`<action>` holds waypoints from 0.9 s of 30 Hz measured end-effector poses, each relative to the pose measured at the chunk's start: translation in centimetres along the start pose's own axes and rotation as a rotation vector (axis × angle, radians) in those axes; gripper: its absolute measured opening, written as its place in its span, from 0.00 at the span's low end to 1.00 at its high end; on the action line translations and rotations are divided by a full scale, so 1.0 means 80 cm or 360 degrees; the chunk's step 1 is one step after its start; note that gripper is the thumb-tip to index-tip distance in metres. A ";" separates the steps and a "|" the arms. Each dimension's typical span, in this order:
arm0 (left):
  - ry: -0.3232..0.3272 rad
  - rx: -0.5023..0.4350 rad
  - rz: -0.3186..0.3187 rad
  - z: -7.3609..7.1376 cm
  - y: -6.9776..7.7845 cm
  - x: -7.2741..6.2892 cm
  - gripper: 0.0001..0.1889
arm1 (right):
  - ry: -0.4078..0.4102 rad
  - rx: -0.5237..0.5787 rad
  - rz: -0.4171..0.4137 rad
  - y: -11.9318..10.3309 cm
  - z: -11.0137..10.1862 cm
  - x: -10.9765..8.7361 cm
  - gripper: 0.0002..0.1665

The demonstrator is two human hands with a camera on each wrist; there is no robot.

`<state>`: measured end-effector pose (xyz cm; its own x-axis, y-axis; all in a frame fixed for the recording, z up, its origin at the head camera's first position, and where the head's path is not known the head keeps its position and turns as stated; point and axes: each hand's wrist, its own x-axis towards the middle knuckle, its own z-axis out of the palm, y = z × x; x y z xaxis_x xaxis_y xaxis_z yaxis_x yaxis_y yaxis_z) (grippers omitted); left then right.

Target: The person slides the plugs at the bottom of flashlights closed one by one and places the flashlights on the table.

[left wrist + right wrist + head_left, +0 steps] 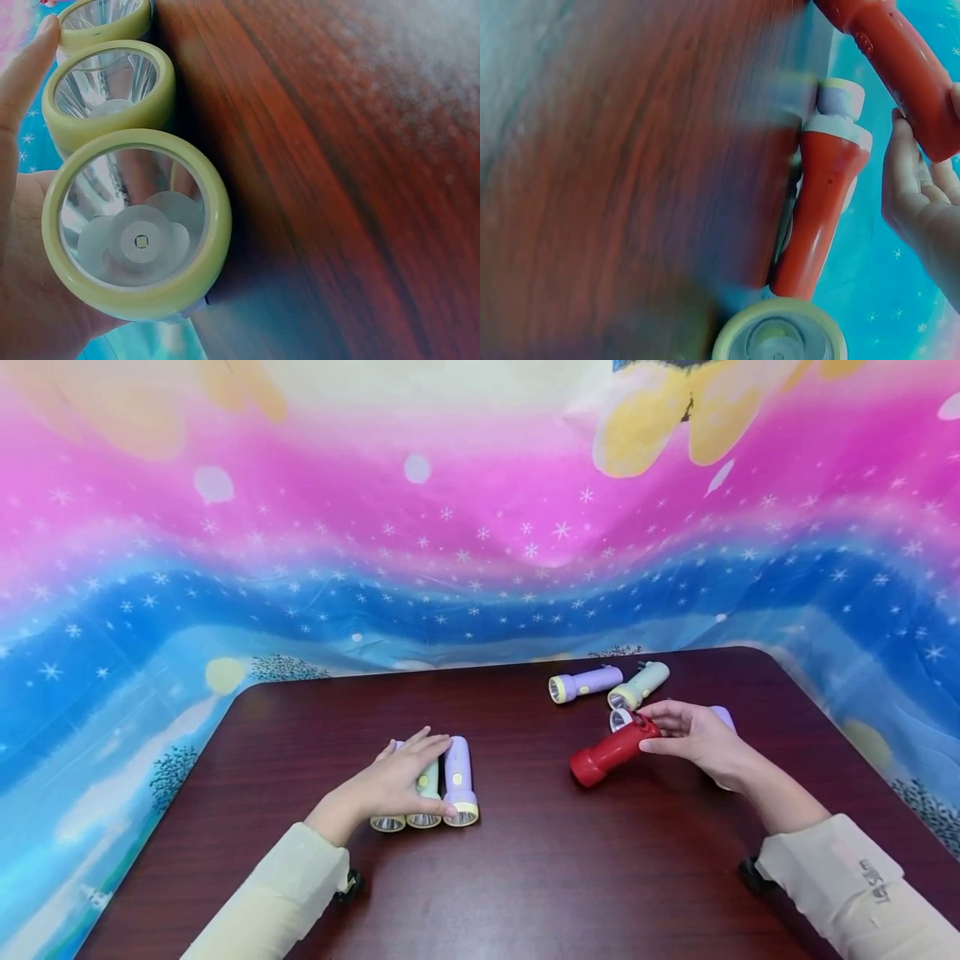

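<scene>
In the head view my right hand (701,743) holds a red flashlight (611,753) by its tail, lifted off the table with its head pointing down and left. The same red flashlight (907,71) shows at the top of the right wrist view. Fairly straight fingers of my left hand (390,785) lie over a side-by-side row of a purple flashlight (387,823), a green flashlight (429,785) and another purple flashlight (458,768). Its thumb touches the right-hand one near the head. The row's yellow-rimmed lenses face the left wrist camera, the closest being one flashlight (139,217).
At the back right lie a purple flashlight (592,682) and a green flashlight (641,685). A white-rimmed red flashlight (821,202) lies behind the held one. Another purple flashlight (722,717) is partly hidden by my right hand. A patterned cloth (480,560) hangs behind the dark table (540,877).
</scene>
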<state>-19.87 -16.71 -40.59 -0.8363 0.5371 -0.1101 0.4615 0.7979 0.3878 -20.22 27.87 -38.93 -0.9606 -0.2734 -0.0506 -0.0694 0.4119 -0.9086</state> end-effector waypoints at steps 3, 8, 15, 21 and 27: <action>0.0000 0.0007 0.0004 0.000 -0.001 0.000 0.57 | 0.0017 -0.0003 -0.0020 -0.002 0.002 -0.001 0.35; 0.0003 -0.0001 0.0015 -0.001 0.000 0.001 0.56 | 0.0036 0.0088 -0.0036 -0.006 0.006 -0.001 0.34; 0.0000 -0.0001 0.0006 0.000 0.000 0.000 0.57 | 0.0113 0.0100 -0.0073 -0.011 0.013 -0.002 0.32; 0.0001 -0.0002 0.0002 0.000 0.001 0.000 0.56 | 0.0138 0.0180 -0.0102 -0.013 0.019 -0.003 0.33; -0.0002 -0.0005 -0.0013 0.000 0.002 -0.001 0.56 | 0.0169 0.0201 -0.0158 -0.017 0.025 -0.003 0.31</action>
<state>-19.74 -16.64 -40.50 -0.8395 0.5311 -0.1145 0.4537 0.8013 0.3899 -19.36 25.63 -38.48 -0.9741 -0.2115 0.0801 -0.1375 0.2731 -0.9521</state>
